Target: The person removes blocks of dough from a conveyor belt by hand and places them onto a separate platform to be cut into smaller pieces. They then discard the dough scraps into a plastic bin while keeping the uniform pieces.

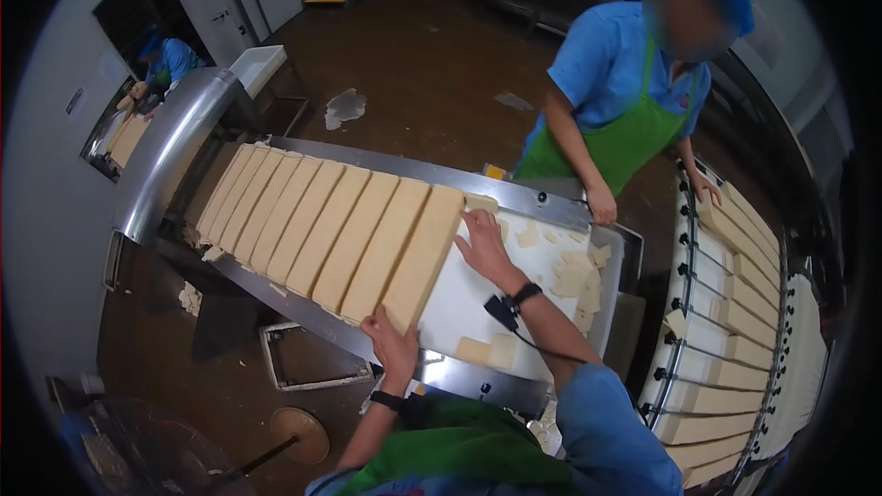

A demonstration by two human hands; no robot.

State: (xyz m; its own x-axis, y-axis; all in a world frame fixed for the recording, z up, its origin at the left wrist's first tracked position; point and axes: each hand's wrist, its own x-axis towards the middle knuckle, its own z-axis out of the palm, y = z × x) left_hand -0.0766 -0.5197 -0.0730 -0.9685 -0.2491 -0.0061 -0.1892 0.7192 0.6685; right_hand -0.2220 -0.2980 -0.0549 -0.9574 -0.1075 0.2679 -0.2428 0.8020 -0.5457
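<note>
A row of long cream-coloured blocks (317, 220) lies side by side on a conveyor with a white belt (459, 298). My left hand (395, 347) is at the near end of the last block (424, 253), its fingers against the lower corner. At the far end of that same block is my right hand (485, 246), with thumb and fingers pressed on its side and end. Flat offcuts (577, 276) and thin pieces (487, 349) lie on the belt to the right of my hands. Dark bands circle both my wrists.
Across the conveyor a co-worker in a green apron (597, 152) rests one hand on its metal edge (542, 197). To the right, a roller rack (680, 312) holds more blocks. A curved metal hood (179, 152) covers the conveyor's left end. A fan (152, 450) stands lower left.
</note>
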